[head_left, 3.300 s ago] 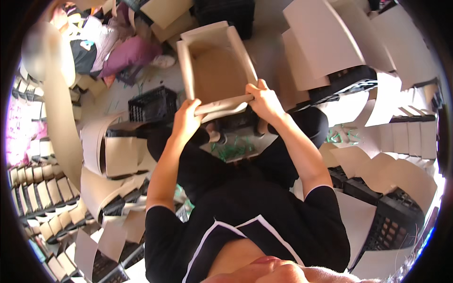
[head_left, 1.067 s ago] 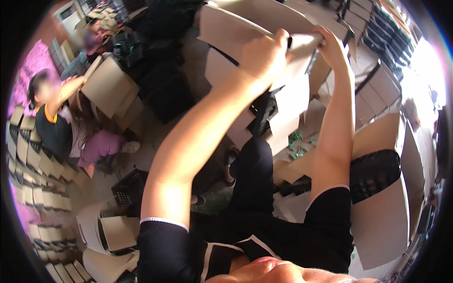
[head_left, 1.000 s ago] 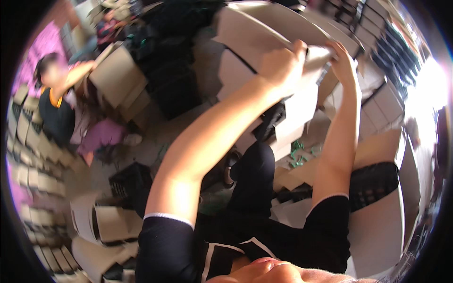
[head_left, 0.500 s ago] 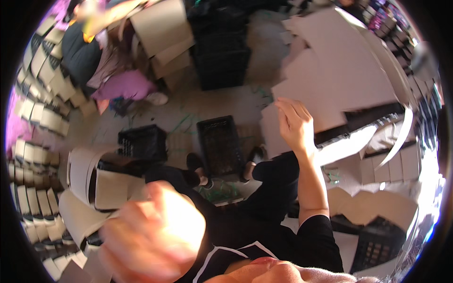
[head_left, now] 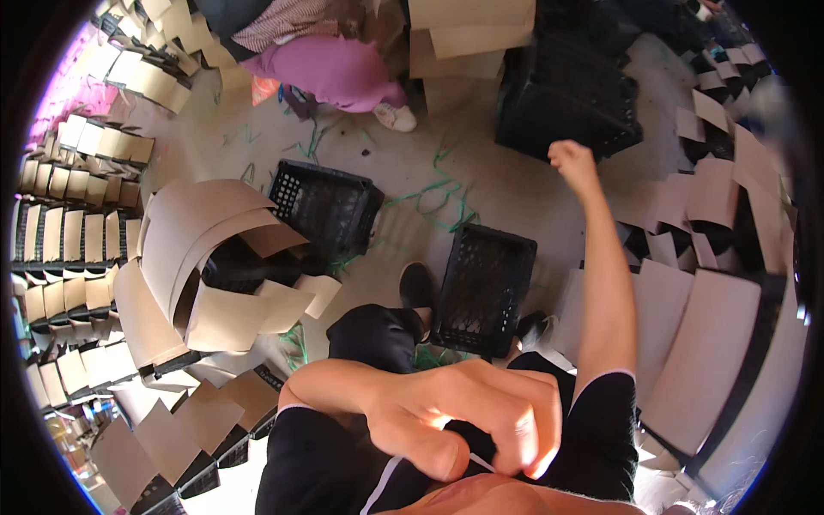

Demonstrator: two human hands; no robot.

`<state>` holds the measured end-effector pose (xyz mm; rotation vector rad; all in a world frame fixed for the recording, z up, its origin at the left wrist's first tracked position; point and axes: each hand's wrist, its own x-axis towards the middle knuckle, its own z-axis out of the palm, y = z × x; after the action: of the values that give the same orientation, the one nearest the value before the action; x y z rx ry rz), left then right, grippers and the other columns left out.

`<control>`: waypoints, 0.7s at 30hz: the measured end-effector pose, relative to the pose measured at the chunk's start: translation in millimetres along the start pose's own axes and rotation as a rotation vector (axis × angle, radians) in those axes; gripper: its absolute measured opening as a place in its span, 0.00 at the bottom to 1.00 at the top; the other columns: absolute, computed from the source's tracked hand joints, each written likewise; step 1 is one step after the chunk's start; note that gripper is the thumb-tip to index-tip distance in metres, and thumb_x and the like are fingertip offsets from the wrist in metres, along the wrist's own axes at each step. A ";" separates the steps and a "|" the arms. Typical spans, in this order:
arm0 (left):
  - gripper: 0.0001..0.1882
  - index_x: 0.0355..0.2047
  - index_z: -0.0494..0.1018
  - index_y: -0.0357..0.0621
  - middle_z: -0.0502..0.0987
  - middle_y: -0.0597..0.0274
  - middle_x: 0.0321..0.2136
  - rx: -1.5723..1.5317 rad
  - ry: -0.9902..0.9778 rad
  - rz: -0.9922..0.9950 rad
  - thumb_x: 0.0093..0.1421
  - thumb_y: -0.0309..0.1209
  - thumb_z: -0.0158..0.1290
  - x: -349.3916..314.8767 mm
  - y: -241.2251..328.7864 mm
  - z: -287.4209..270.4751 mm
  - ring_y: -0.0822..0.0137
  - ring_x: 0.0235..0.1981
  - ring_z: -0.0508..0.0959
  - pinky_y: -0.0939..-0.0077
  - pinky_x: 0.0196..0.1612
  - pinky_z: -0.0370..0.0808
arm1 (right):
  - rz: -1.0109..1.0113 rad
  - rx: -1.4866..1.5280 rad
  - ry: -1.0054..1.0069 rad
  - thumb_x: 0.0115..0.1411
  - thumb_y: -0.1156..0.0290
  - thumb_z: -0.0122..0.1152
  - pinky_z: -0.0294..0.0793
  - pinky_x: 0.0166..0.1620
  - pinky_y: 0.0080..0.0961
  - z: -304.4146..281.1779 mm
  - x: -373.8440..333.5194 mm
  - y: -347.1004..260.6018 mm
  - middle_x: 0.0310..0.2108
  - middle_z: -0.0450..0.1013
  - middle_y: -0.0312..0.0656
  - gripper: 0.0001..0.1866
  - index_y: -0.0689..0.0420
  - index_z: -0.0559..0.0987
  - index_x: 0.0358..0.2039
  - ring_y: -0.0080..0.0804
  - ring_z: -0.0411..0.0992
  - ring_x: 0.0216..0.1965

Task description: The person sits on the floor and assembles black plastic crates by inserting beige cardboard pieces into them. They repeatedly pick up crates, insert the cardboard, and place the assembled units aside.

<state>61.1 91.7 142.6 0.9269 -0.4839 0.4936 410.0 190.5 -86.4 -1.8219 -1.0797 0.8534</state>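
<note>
Closest to the camera, the left hand [head_left: 468,421] is drawn up against the chest, fingers curled loosely inward; it holds nothing that shows. Below it are a black shirt and dark trousers, with one black shoe [head_left: 418,286] on the concrete floor [head_left: 481,184].

Just past the knees stands a black crate [head_left: 482,287], empty, its long axis running away from the person. To its right, flat cardboard sheets [head_left: 687,343] lean in a row over more crates. The right arm stretches forward over these, and the right hand [head_left: 573,161] is closed in a fist, apart from everything; whether it grips something small cannot be told. The nearest things to it are a stack of black crates [head_left: 568,99] just beyond and the cardboard sheets to its right, so the right hand is by far the nearer of the two to the stock.

On the left a second crate [head_left: 326,204] stands beside curled cardboard [head_left: 202,257] spilling over another crate. Farther off, folded boxes [head_left: 64,223] line the left edge, and a person in pink [head_left: 330,64] sits at the top.
</note>
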 end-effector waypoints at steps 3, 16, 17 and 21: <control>0.20 0.28 0.70 0.37 0.72 0.50 0.33 0.058 0.238 -0.242 0.64 0.43 0.41 -39.3 -31.5 -40.3 0.56 0.34 0.70 0.64 0.41 0.67 | 0.424 0.341 0.165 0.57 0.48 0.52 0.74 0.35 0.24 11.0 51.1 -18.5 0.37 0.75 0.48 0.29 0.59 0.69 0.49 0.34 0.75 0.34; 0.04 0.35 0.69 0.38 0.71 0.65 0.36 -0.034 0.705 -0.685 0.62 0.25 0.46 -74.9 -61.1 -72.1 0.77 0.38 0.68 0.81 0.44 0.65 | 0.448 1.261 0.164 0.51 0.74 0.55 0.81 0.34 0.22 -41.8 112.4 38.6 0.38 0.66 0.68 0.18 0.75 0.65 0.38 0.51 0.72 0.38; 0.04 0.34 0.69 0.38 0.71 0.65 0.35 -0.016 0.706 -0.679 0.62 0.26 0.46 -75.6 -61.3 -70.6 0.77 0.37 0.68 0.81 0.43 0.65 | 0.428 1.313 0.111 0.52 0.76 0.55 0.81 0.35 0.21 -58.3 97.4 29.0 0.41 0.65 0.67 0.16 0.75 0.66 0.37 0.56 0.64 0.48; 0.04 0.33 0.70 0.40 0.72 0.68 0.32 0.228 0.651 -0.651 0.61 0.27 0.48 -76.5 -56.4 -65.9 0.79 0.34 0.68 0.82 0.39 0.65 | 0.309 1.207 0.128 0.53 0.76 0.53 0.81 0.35 0.20 -87.2 0.1 -42.7 0.38 0.71 0.59 0.09 0.69 0.70 0.32 0.36 0.75 0.36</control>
<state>46.1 104.0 28.6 1.0147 0.4694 0.2270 469.7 175.5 -11.3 -0.9612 -0.0580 1.1807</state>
